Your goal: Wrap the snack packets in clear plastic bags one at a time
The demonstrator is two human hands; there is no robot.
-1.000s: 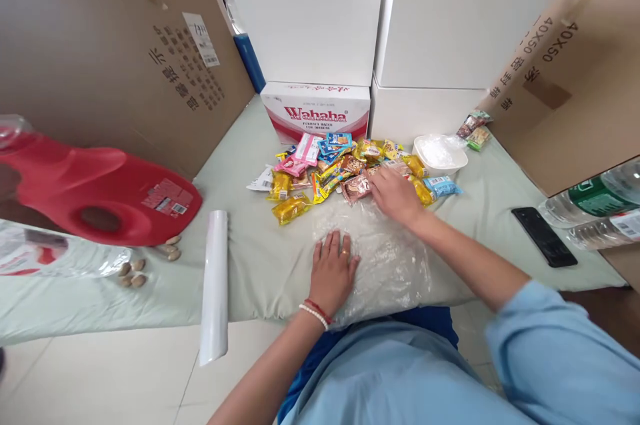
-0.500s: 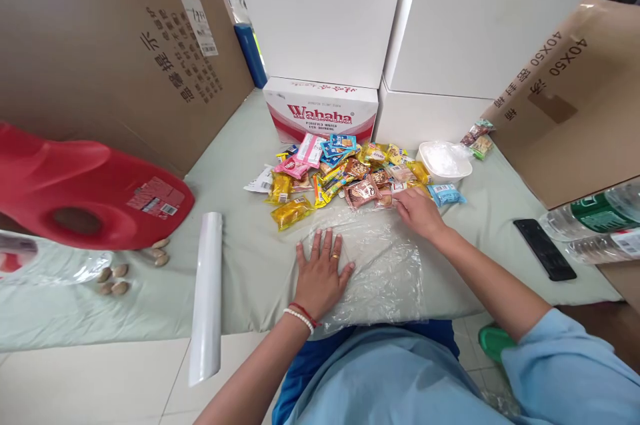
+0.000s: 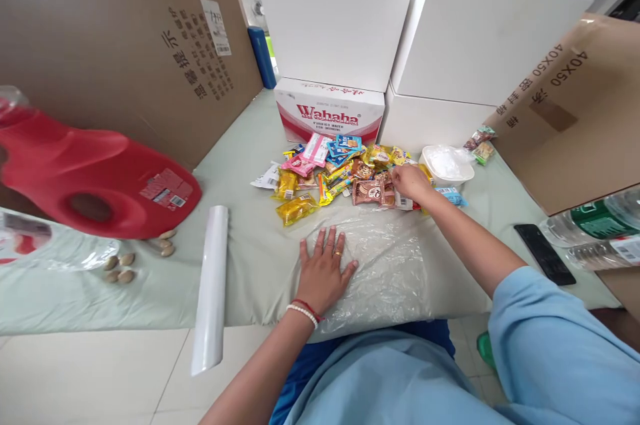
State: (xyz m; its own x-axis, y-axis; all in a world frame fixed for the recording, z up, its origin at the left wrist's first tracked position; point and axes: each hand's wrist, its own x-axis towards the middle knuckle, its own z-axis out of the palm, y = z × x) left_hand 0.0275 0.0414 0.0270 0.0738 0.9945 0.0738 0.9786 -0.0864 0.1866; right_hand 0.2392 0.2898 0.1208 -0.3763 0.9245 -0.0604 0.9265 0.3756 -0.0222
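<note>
My left hand (image 3: 321, 273) lies flat with fingers spread on a clear plastic bag (image 3: 390, 272), which is wrinkled and spread along the table's front edge. My right hand (image 3: 411, 183) reaches into the right side of a pile of wrapped snacks, its fingers curled down; what they grip, if anything, is hidden. Just left of those fingers lies a brown snack packet (image 3: 367, 192). Yellow packets (image 3: 296, 209), pink packets (image 3: 315, 148) and blue packets (image 3: 349, 142) make up much of the pile. A light blue packet (image 3: 451, 196) lies partly behind my right forearm.
A white bowl (image 3: 450, 175) with clear plastic in it stands right of the pile. A Wahaba-style carton marked Wahaha (image 3: 330, 115) stands behind. On the left are a white roll (image 3: 210, 285) and a red jug (image 3: 115, 185); a phone (image 3: 544, 253) and bottles (image 3: 600, 218) are right.
My right hand has moved up and slightly left into the pile, its fingers curling more. The snacks near it have shifted a little. My left hand stays flat on the bag. The camera view has shifted slightly.
</note>
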